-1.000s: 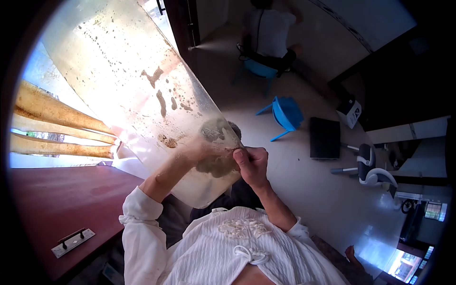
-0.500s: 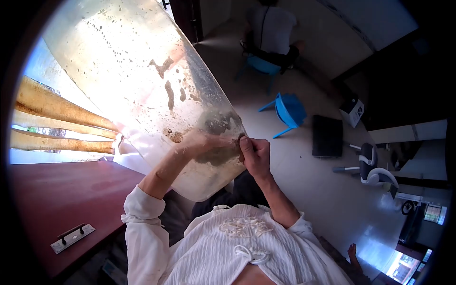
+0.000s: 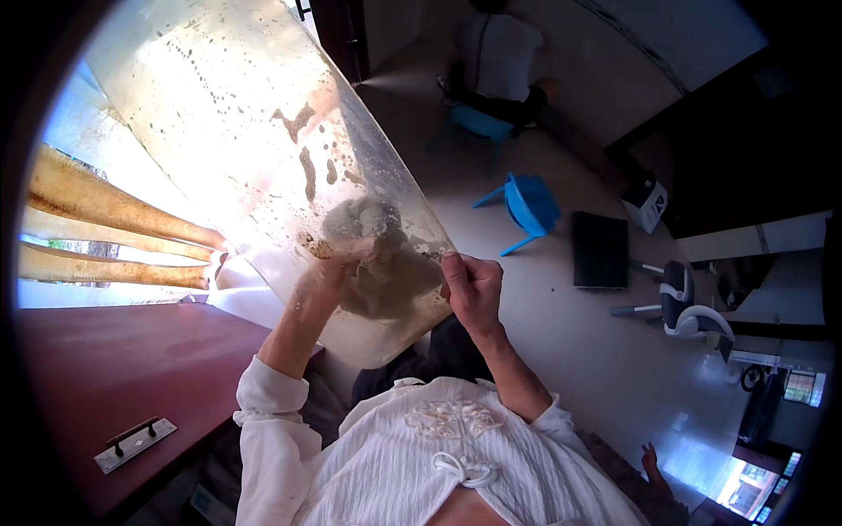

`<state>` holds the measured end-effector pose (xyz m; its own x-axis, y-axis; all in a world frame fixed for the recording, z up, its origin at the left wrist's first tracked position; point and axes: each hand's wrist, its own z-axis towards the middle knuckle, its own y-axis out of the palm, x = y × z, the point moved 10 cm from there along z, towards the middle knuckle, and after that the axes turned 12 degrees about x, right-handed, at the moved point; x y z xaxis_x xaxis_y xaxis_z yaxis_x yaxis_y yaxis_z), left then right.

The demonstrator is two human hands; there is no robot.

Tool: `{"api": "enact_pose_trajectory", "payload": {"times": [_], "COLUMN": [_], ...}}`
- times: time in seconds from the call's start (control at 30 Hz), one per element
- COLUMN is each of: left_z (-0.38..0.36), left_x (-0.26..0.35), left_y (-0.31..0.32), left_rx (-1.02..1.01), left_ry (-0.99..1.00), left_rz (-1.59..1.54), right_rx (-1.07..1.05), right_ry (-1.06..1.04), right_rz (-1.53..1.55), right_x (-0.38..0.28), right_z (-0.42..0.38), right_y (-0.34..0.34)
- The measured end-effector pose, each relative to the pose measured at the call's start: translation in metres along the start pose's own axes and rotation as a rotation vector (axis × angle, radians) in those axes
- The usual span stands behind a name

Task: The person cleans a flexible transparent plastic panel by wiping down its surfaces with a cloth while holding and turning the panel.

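A large translucent plastic sheet point(image 3: 263, 167), spotted with brown and grey stains, hangs slanted in front of me. My right hand point(image 3: 474, 289) grips its right edge, thumb on top and fingers curled. At the lower part of the sheet is my left hand point(image 3: 338, 267), its fingers closed against a crumpled grey cloth point(image 3: 390, 280). The cloth lies against the sheet, left of my right hand; glare and stains blur its outline and part of the left fingers.
Yellowed strips point(image 3: 114, 223) hang at the left above a dark red surface point(image 3: 132, 368) with a handle point(image 3: 134, 443). A person point(image 3: 495, 53) sits on a blue chair, near another blue chair point(image 3: 531, 206), a black box point(image 3: 601, 250) and grey-white equipment point(image 3: 684, 302).
My left hand has drawn back leftward from the sheet's right edge, and more of the grey cloth shows. My right hand stays at the edge.
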<state>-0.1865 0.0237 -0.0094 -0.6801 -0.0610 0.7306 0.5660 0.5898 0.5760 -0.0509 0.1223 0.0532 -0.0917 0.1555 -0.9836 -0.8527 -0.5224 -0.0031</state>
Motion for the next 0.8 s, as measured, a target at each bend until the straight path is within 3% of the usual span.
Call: {"api": "enact_pose_trajectory", "payload": {"times": [0.03,0.07,0.17,0.2,0.3,0.43,0.47,0.53,0.63,0.7,0.8], "left_z": [0.005,0.006,0.002,0.001,0.001,-0.003,-0.005,-0.003,-0.013,-0.007,-0.010], "left_x": [-0.002,-0.002,-0.019,-0.014,0.001,-0.004,0.002,-0.018,0.001,-0.006,-0.006], "left_y": [-0.012,0.005,0.026,0.044,0.069,0.068,0.063,0.033,0.001,-0.011,-0.034], "left_rx": [0.031,-0.134,-0.028,-0.097,-0.222,-0.278,-0.244,-0.035,0.091,0.054,0.237], "left_ry": [-0.009,-0.026,-0.152,-0.074,0.347,0.210,0.298,-0.052,0.029,-0.067,-0.012], "left_rz": [-0.068,0.107,0.248,0.157,0.655,0.403,0.448,0.059,-0.032,-0.080,0.091], "right_rx": [0.000,-0.003,-0.062,-0.074,-0.054,-0.020,-0.031,-0.033,-0.110,-0.196,-0.339], "right_ry": [0.021,0.019,0.073,0.051,0.047,0.050,0.027,0.041,0.085,0.117,0.187], "right_rz": [0.006,0.011,0.037,0.032,-0.010,0.017,0.018,0.067,0.142,0.168,0.235], "right_x": [0.002,0.003,0.011,0.009,0.010,0.016,0.014,0.011,-0.001,0.000,0.008], "right_z": [0.000,-0.001,-0.003,-0.004,-0.009,-0.006,-0.005,-0.004,-0.001,-0.003,-0.011], "right_y": [0.001,0.002,0.007,0.008,0.010,0.010,0.012,0.014,0.019,0.022,0.033]}}
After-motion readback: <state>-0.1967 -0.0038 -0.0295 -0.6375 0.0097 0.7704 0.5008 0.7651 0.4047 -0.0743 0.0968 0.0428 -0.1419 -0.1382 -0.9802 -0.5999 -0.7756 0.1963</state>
